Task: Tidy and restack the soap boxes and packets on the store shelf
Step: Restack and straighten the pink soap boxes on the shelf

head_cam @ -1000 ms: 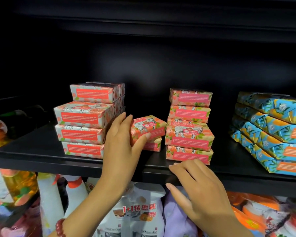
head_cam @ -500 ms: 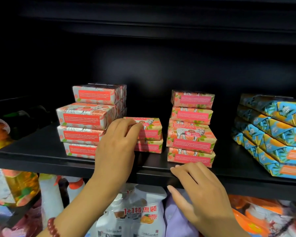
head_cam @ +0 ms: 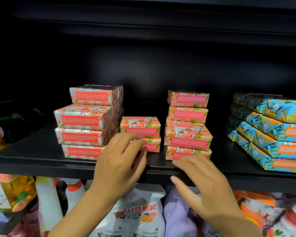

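On the black shelf (head_cam: 32,156) edge we are resting our right hand (head_cam: 205,183) flat, our loose-fingered left hand (head_cam: 121,165) touching the soap stack (head_cam: 140,128) at its one o'clock.

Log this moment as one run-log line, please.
left hand: touching lower box, middle stack | right hand: resting on shelf edge

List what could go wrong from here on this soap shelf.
1. The five-box pink stack is uneven, its second-lowest box jutting forward; a bump from the right hand just below could topple it.
2. The left hand is at the lower box of the short stack; tugging it may slide the top box off.
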Tool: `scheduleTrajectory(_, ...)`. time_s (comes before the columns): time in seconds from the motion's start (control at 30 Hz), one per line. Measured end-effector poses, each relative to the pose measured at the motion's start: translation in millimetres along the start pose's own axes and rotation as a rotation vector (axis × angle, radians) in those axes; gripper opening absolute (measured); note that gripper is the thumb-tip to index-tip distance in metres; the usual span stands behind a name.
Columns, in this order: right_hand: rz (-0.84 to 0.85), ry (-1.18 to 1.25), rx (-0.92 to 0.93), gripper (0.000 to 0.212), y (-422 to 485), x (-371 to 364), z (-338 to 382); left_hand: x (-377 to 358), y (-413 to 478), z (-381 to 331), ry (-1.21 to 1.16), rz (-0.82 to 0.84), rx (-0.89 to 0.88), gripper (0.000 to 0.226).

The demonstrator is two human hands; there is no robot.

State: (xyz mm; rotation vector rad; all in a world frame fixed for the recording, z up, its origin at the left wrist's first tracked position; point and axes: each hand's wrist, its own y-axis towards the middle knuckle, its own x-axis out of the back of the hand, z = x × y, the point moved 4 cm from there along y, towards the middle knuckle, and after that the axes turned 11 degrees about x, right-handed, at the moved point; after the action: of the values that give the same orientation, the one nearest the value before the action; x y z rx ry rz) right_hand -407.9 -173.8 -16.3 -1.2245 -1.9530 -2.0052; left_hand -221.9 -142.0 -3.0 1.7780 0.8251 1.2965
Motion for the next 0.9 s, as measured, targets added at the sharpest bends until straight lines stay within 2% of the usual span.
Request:
scheduleTrajectory(0.13,-0.121,-0.055,-0.037,0.033,20,25,-20,-6,-8,2,0.032,0.052,-0.054,0.032)
scheduleTrajectory(0.27,0.048,-0.142,-0.205,0.061,29,23,-44,-6,-9,3,0.006,0.047,-0.021,0.038)
scheduleTrajectory(0.33,0.099,-0.169,-0.228,0.069,27,16,-45,-7,-11,4,-0.002,0.043,-0.021,0.038)
scheduleTrajectory(0.47,0.003,-0.203,-0.17,0.055,22,14,-39,-6,-10,3,-0.001,0.051,-0.014,0.038)
scheduleTrajectory(0.57,-0.038,-0.198,-0.115,0.044,20,16,-34,-3,-8,4,-0.043,0.119,0.081,0.039)
scheduleTrajectory(0.63,-0.087,-0.154,-0.062,0.034,20,20,-29,-1,-5,5,-0.174,0.16,0.203,0.039)
scheduleTrajectory(0.73,-0.17,-0.097,0.028,0.03,21,27,-14,-3,8,6,-0.654,0.28,0.533,0.052)
scheduleTrajectory(0.8,-0.215,-0.107,0.128,0.027,20,29,-4,-8,16,3,-0.943,0.48,0.799,0.062)
scheduleTrajectory(0.83,-0.229,-0.128,0.175,0.031,20,30,1,-10,18,0,-1.028,0.607,0.874,0.062)
scheduleTrajectory(0.9,-0.248,-0.161,0.245,0.033,22,33,7,-12,19,-9,-1.129,0.788,0.864,0.052)
